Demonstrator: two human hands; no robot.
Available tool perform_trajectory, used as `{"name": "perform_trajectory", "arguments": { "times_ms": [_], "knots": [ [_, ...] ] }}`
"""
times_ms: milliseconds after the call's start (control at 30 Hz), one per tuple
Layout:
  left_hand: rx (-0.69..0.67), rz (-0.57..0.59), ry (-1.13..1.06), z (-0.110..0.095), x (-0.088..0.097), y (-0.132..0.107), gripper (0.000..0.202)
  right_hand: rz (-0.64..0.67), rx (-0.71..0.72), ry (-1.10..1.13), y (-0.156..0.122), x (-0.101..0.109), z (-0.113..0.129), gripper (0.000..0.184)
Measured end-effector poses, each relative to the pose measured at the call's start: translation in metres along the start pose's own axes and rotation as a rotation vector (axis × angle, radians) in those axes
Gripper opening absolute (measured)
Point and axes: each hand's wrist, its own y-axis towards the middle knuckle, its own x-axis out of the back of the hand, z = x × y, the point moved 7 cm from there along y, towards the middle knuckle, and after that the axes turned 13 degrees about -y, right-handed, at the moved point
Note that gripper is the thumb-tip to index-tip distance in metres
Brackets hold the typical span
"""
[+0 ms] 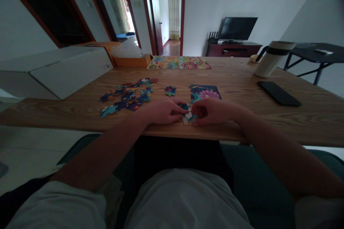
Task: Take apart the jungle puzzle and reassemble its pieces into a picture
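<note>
Close to the near edge of the table, my left hand [167, 111] has its finger and thumb stretched onto a small jigsaw piece [188, 115] with white and teal on it. From the other side my right hand [211, 111] bends its fingers down on the same spot, closed at the tips and partly covering the piece. Just beyond my right hand lies a joined puzzle section [205, 92] in dark blue, purple and teal, its near part hidden. A dark piece [170, 91] lies by itself beyond my left hand. Several loose jigsaw pieces [129, 96] are spread to the left.
A white box [72, 69] stands at the left, beside an orange box [131, 61] holding clear plastic. Two colourful picture sheets [178, 62] lie at the table's far edge. On the right are a white mug [271, 61] with a dark handle and a black phone [278, 93].
</note>
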Motion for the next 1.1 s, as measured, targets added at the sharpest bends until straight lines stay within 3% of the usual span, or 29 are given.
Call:
{"name": "perform_trajectory", "arguments": {
  "times_ms": [200,400,600,867,1100],
  "knots": [
    [-0.002,0.003,0.046,-0.001,-0.002,0.0,0.034,-0.007,-0.036,-0.042,-0.001,0.002,-0.004,0.04],
    [0.024,-0.13,-0.039,0.011,0.003,0.003,0.026,-0.039,-0.045,-0.049,0.0,0.003,-0.007,0.041],
    [0.04,-0.175,-0.06,0.015,0.004,0.004,0.021,-0.025,-0.006,-0.019,0.002,0.0,-0.006,0.041],
    [0.041,-0.143,0.007,0.011,0.002,0.004,0.023,-0.013,0.011,0.003,0.003,-0.004,-0.002,0.035],
    [0.048,-0.076,0.063,0.008,0.001,0.006,0.027,-0.02,0.058,0.02,0.002,-0.003,0.006,0.043]
  ]
}}
